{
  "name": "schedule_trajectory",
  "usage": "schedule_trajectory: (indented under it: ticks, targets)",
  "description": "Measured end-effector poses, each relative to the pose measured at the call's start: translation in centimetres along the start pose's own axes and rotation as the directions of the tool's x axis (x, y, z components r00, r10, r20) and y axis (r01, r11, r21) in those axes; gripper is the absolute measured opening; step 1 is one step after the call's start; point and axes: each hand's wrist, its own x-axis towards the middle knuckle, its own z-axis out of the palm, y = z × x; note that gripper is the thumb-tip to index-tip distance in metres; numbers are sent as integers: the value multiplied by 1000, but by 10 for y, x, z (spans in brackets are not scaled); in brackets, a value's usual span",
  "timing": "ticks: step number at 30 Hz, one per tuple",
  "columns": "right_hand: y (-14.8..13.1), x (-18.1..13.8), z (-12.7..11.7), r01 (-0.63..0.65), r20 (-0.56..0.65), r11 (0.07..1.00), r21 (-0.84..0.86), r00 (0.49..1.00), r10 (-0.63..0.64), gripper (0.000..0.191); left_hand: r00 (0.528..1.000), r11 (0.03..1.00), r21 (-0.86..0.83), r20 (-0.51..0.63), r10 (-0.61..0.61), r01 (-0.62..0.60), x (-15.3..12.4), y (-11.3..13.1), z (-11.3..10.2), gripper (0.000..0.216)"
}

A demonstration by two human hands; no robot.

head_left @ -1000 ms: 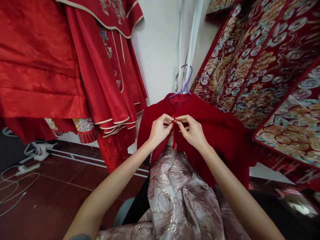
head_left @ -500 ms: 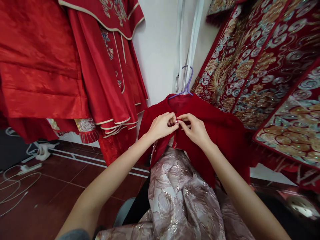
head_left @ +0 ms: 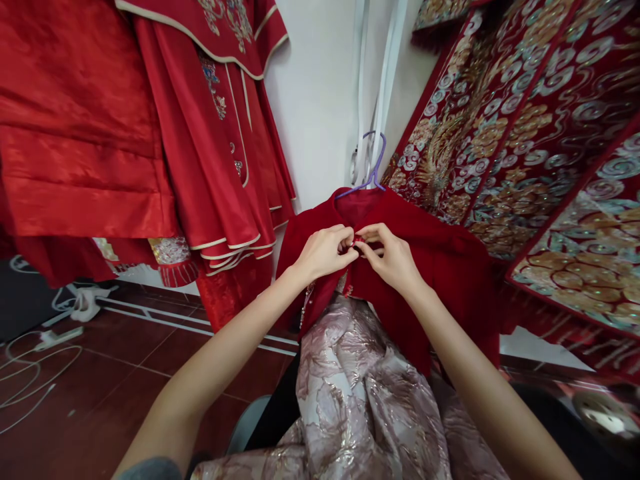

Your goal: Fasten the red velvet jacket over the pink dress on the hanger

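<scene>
A red jacket (head_left: 440,267) hangs in front of me on a purple hanger (head_left: 374,175). At its front opening, just below the collar, my left hand (head_left: 327,253) and my right hand (head_left: 393,259) meet with their fingertips nearly touching. Both hands pinch the front edges of the jacket, thumbs against forefingers. A small button or fastening seems to sit between the fingertips, mostly hidden by them. Below the jacket a shiny pinkish-silver patterned fabric (head_left: 345,373) falls in folds towards me.
Red garments with pale trim (head_left: 215,153) hang at the left. Richly embroidered dark red garments (head_left: 530,133) hang at the right. A white rack rail (head_left: 190,323) runs low above the tiled floor (head_left: 120,367). White cables and a power strip (head_left: 59,338) lie at the lower left.
Hardly anything differs. My right fingers have lifted and shifted very slightly at the jacket's front edge; both hands keep their pinch there.
</scene>
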Motion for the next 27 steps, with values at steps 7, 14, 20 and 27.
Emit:
schedule_trajectory:
  ticks: [7,14,20,27]
  targets:
    - [3,-1,3,-1,11,1000,-23,1000,1,18,995,998,33,84,58,-61,4,-2,-2,8]
    - [10,1,0,-133,-10,982,137,991,136,30,992,987,-95,35,-125,128,5,-8,7,11]
    - [10,-30,24,-334,-253,802,495,828,500,31,839,584,-680,85,-537,443,-17,-4,50,34]
    - [6,-77,47,-436,-116,855,279,869,481,34,774,293,-855,179,-607,427,-65,8,80,49]
